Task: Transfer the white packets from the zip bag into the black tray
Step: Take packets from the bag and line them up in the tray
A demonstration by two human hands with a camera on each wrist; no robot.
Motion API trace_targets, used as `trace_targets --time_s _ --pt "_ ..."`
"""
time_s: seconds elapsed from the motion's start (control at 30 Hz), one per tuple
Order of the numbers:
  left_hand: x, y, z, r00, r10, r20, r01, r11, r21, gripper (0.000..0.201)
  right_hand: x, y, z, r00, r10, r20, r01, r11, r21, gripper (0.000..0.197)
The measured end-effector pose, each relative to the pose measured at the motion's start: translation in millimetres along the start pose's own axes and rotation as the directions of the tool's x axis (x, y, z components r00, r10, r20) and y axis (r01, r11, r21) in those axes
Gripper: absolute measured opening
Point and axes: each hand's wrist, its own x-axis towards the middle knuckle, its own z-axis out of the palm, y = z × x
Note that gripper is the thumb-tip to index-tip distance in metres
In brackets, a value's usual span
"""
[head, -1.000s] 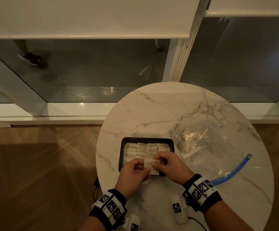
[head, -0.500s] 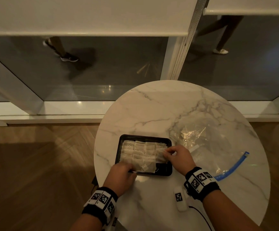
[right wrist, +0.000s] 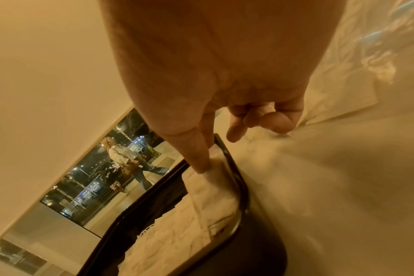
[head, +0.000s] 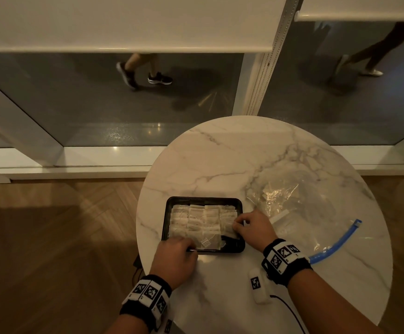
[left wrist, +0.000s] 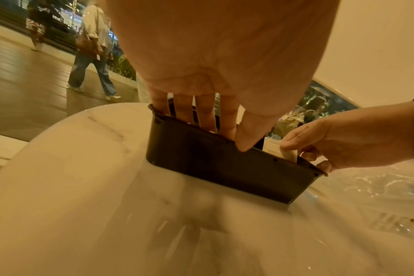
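A black tray (head: 238, 247) holding rows of white packets (head: 196, 220) sits near the front of the round marble table (head: 220, 165). My left hand (head: 184, 244) reaches into the tray's near-left corner. Its fingers (left wrist: 206, 114) go straight down inside and its thumb lies at the near rim (left wrist: 201, 128). A packet with a printed mark (head: 207, 242) lies flat beside them. My right hand (head: 238, 226) pinches a white packet (right wrist: 213, 188) between thumb and forefinger at the tray's right side. The clear zip bag (head: 292, 203) with its blue zip strip (head: 336, 242) lies flat to the right.
A small white tagged device (head: 258, 285) with a black cable lies on the table near my right wrist. The table's left edge drops to a wooden floor (head: 51, 237). Behind the table is a glass wall, with people walking outside.
Both hands held one packet over the tray's near edge. Since then, the marked packet has come to lie in the tray, and the right hand has moved to the tray's right side with a packet.
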Motion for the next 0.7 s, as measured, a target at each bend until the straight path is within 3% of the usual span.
trace_targets --time_s 0.33,0.53,0.7 --pt "3 6 8 1.0 0.009 0.016 -0.009 1.0 0.001 0.023 17 3 16 0.998 -0.036 0.055 0.042 0.994 -0.104 0.011" --pt "13 28 17 0.991 0.124 0.039 -0.123 0.992 -0.027 0.027 22 4 20 0.999 -0.017 0.047 0.023 0.991 -0.134 0.008" --pt "22 56 28 0.962 0.227 0.149 -0.239 0.968 0.075 0.039 19 3 16 0.999 -0.003 0.043 0.008 0.994 -0.113 0.018"
